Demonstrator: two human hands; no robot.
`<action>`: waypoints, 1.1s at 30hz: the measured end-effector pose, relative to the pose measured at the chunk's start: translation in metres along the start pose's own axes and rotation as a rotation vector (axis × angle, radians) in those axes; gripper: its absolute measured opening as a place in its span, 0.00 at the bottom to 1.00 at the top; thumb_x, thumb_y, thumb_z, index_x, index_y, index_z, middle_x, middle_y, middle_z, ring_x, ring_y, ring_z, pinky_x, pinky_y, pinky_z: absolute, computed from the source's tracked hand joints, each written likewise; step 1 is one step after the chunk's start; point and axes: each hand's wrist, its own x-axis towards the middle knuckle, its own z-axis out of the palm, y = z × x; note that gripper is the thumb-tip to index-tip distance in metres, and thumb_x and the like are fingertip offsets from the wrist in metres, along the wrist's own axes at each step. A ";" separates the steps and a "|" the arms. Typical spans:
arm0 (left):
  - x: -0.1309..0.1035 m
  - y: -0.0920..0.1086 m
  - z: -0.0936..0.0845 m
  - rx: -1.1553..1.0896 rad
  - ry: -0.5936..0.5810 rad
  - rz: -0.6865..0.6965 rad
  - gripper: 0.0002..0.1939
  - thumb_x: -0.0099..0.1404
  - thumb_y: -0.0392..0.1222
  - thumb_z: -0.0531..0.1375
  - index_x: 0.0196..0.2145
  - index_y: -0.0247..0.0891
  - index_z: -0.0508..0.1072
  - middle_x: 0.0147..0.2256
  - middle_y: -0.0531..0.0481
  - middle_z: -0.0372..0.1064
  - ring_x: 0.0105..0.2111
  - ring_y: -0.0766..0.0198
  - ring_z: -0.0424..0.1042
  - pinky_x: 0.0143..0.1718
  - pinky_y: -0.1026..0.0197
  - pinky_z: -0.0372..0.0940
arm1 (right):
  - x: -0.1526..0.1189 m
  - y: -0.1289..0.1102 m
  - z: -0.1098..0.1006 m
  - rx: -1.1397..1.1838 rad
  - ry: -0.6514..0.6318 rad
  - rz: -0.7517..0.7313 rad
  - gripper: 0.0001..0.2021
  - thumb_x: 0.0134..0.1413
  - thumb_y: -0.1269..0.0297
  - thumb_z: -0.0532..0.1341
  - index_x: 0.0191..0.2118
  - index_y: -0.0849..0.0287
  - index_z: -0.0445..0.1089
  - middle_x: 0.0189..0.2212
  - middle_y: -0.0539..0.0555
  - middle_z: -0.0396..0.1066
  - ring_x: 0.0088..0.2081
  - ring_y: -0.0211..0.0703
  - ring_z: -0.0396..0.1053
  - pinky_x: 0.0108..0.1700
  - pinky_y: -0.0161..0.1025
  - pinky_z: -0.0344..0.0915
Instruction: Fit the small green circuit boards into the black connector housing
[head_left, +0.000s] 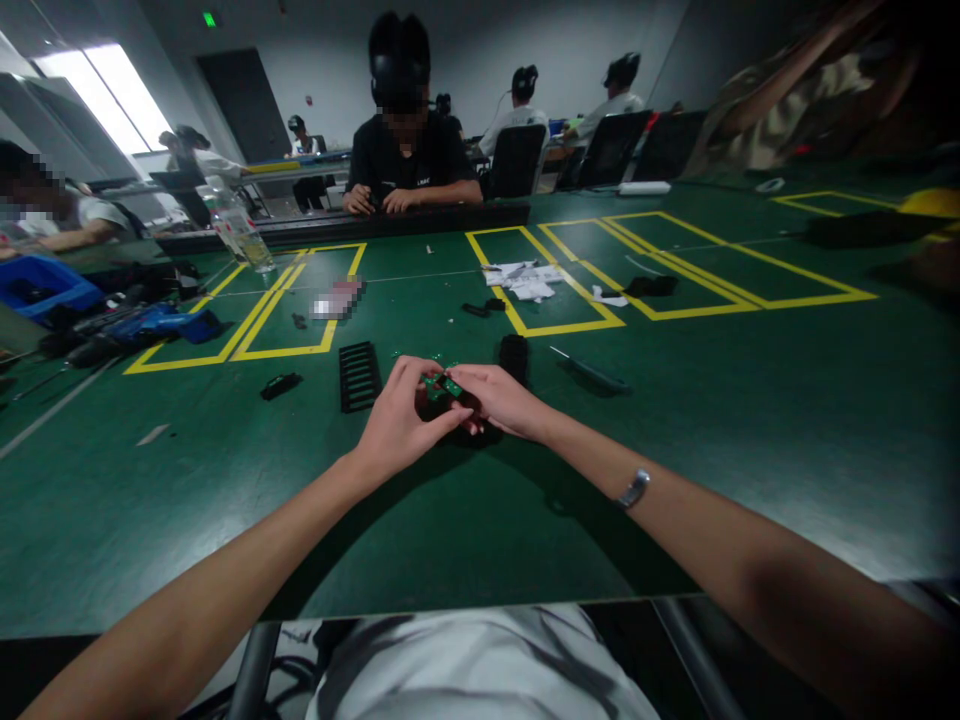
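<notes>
1. Nearest me, both forearms reach out over the green counter (225, 480) and meet at a small green circuit board (442, 385)
2. Left hand (397, 420) curls round the board's near side, fingers closed to steady it
3. Right hand (499, 398) pinches its far edge, fingertips closed, apparently so both thumbs can work it
4. Left of the board lies a black ribbed tray (359, 376); right of it, a dark slim tool (589, 372), each within reach

Two hands (397, 420) (499, 398), one green board (442, 384), one bottle (238, 228).
</notes>
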 end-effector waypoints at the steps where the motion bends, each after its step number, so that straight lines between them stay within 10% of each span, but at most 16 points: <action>1: 0.000 0.000 0.000 0.008 -0.011 0.000 0.23 0.60 0.47 0.70 0.48 0.38 0.67 0.44 0.47 0.64 0.40 0.62 0.67 0.38 0.61 0.65 | 0.000 0.000 0.000 0.011 -0.005 -0.005 0.13 0.64 0.53 0.59 0.37 0.59 0.66 0.19 0.46 0.68 0.15 0.34 0.66 0.15 0.29 0.59; 33: 0.000 -0.006 0.000 -0.115 -0.056 0.029 0.16 0.68 0.37 0.60 0.53 0.39 0.71 0.50 0.42 0.67 0.48 0.58 0.70 0.45 0.56 0.70 | -0.003 0.000 -0.005 0.150 -0.110 -0.006 0.16 0.58 0.53 0.66 0.42 0.62 0.68 0.25 0.54 0.76 0.23 0.43 0.77 0.22 0.33 0.71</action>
